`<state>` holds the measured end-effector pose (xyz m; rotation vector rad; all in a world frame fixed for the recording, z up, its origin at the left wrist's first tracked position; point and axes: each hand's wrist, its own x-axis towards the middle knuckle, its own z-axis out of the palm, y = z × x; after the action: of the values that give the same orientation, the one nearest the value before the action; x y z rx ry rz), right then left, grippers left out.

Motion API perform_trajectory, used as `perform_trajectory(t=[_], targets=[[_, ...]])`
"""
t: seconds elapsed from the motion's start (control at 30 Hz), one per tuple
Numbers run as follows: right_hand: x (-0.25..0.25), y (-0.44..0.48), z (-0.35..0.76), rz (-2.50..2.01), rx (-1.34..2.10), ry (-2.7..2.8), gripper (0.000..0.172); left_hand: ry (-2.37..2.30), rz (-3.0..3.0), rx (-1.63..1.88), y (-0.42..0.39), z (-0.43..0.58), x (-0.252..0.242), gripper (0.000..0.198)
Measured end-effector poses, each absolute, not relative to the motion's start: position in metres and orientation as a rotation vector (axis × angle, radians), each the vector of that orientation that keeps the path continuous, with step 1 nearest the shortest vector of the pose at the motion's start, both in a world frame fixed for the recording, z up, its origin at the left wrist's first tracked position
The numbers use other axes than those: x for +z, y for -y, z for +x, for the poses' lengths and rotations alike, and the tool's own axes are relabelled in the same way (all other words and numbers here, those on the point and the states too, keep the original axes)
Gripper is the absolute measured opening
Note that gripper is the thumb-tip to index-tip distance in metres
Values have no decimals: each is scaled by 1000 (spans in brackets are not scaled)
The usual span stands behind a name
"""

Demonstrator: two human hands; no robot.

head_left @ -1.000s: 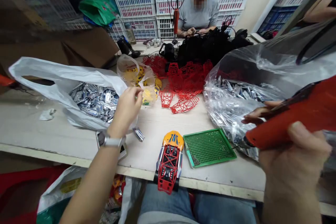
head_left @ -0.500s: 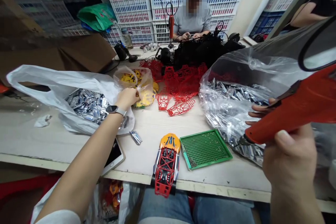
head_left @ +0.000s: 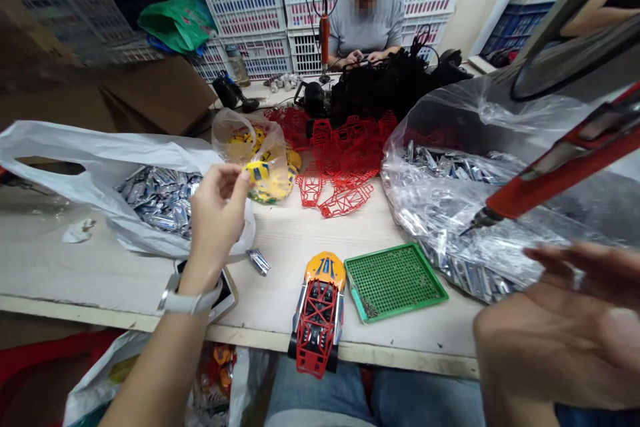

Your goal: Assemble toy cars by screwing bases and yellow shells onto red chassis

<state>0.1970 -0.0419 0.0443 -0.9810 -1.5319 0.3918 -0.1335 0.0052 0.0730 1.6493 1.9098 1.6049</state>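
Between thumb and fingers, my left hand (head_left: 220, 210) pinches a small yellow-and-blue plastic car part (head_left: 259, 172), beside a clear bag of yellow parts (head_left: 280, 177). My right hand (head_left: 560, 320), fingers spread, holds nothing; it is below the red electric screwdriver (head_left: 555, 170), which hangs tilted from a cord. A toy car (head_left: 320, 313) with an orange hood and red lattice frame lies at the table's front edge. Right of it sits a green tray (head_left: 397, 283) with small screws in one corner. One loose silver part (head_left: 259, 261) lies left of the car.
A white bag (head_left: 120, 207) of silver parts stands at left, partly over a phone (head_left: 227, 287). Red lattice frames (head_left: 345, 160) are piled mid-table. At right is a large clear bag (head_left: 450, 213) of silver parts. Across the table sits a person (head_left: 367, 23).
My left hand has drawn back from the bag of yellow parts with a yellow part in its fingers. My right hand has let go of the screwdriver, which now hangs free, and moved lower.
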Motion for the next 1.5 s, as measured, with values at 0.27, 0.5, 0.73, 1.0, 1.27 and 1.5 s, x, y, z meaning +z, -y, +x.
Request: perform_trajectory(t=[0.27, 0.5, 0.73, 1.0, 1.27, 1.5], targets=[[35, 61, 135, -833, 396, 1985, 42, -1368, 1124, 1244, 73, -66, 52, 28], [20, 64, 129, -619, 359, 2045, 41, -1420, 1250, 1119, 106, -71, 44, 29], [10, 82, 143, -818, 447, 2131, 35, -1383, 1906, 606, 138, -94, 9, 100], [6, 94, 131, -933, 331, 2203, 29, -1527, 2002, 678, 138, -77, -10, 103], [14, 92, 126, -987, 411, 2210, 25, -1554, 2015, 736, 138, -71, -13, 97], [12, 88, 127, -1001, 492, 2211, 29, -1550, 2005, 710, 138, -71, -10, 98]])
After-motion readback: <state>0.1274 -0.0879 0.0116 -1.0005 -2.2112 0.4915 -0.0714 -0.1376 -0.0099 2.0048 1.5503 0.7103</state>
